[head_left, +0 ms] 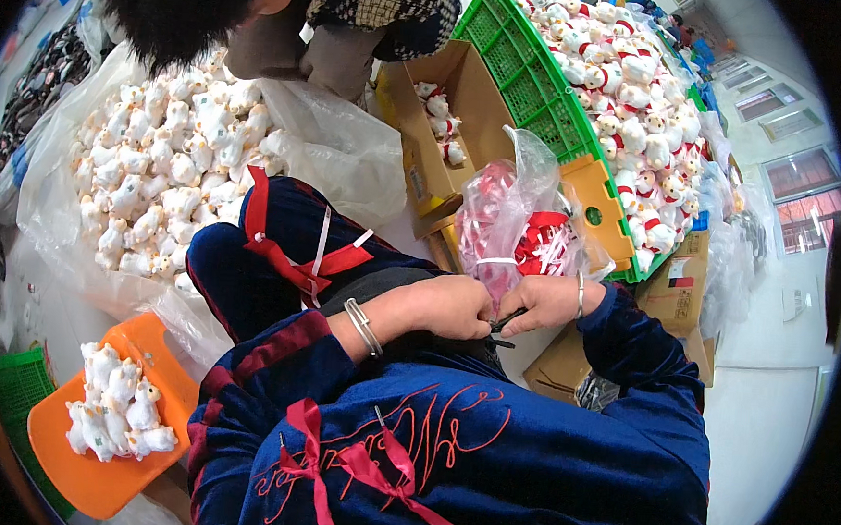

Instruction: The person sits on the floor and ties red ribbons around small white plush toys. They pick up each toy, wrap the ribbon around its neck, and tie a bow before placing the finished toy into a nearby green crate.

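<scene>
Above my lap my two hands meet. My left hand [458, 307] is closed, its fingers pressed together against the right. In my right hand [540, 302] a small dark object [506, 320] is pinched between thumb and fingers, its thin black ends sticking out; its kind is unclear. Both wrists wear silver bangles. Red ribbon pieces with white strips [306, 273] lie across my left leg. Just beyond my hands stands a clear plastic bag [508, 220] of red ribbon pieces with white strips.
Left, a big clear bag [336, 147] holds many white plush toys. More sit on an orange chair [151, 342]. A cardboard box [483, 103] holds several with red ribbons; a green crate [514, 71] is heaped with them. Another person [352, 47] bends over the plush bag.
</scene>
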A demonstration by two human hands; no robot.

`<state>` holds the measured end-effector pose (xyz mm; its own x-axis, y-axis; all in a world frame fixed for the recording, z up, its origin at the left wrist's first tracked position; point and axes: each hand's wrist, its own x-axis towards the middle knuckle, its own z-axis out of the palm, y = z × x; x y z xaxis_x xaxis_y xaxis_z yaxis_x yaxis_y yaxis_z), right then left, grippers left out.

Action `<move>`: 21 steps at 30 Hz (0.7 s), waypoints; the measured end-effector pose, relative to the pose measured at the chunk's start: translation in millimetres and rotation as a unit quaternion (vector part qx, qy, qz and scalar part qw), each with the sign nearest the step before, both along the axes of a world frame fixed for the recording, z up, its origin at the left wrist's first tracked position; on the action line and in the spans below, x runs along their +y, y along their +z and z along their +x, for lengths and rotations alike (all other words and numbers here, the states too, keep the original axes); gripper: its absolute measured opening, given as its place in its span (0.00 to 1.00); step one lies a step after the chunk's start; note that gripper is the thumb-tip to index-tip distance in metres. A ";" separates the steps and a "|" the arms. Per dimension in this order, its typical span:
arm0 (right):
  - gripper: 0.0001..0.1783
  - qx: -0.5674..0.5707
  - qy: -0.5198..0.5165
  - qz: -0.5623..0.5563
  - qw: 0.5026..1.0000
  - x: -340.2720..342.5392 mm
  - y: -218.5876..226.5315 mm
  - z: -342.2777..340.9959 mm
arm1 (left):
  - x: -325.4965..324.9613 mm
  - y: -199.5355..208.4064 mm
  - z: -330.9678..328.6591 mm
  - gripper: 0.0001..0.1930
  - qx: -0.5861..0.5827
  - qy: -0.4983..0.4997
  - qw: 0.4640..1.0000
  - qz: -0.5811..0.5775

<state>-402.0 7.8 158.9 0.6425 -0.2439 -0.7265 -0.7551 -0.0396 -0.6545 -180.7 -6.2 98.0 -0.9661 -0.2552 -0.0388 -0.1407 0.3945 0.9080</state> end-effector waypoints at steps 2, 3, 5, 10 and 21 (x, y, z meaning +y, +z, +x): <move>0.15 -0.011 -0.014 -0.017 1.000 0.0 1.5 1.3 | -0.7 -2.3 -2.8 0.13 -0.029 0.013 0.999 0.007; 0.16 -0.014 -0.022 -0.025 0.999 0.5 1.9 1.3 | -0.5 -1.5 -3.9 0.13 -0.041 0.019 0.999 0.011; 0.16 0.017 0.001 -0.015 1.000 -2.2 0.6 1.7 | 2.3 -5.3 -5.6 0.13 -0.031 0.057 0.996 0.053; 0.16 0.073 0.009 0.089 0.993 2.7 -13.3 9.0 | 14.5 5.8 3.8 0.12 -0.020 0.105 0.994 -0.028; 0.18 -0.050 0.027 0.114 0.992 18.4 -57.6 7.1 | 49.8 17.3 -2.4 0.10 -0.059 0.177 0.968 -0.170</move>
<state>-394.9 26.2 101.3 0.7211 -0.0433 -0.6914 -0.6874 0.0796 -0.7219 -183.1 43.6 115.3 -0.8096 -0.5869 0.0007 -0.4170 0.5760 0.7031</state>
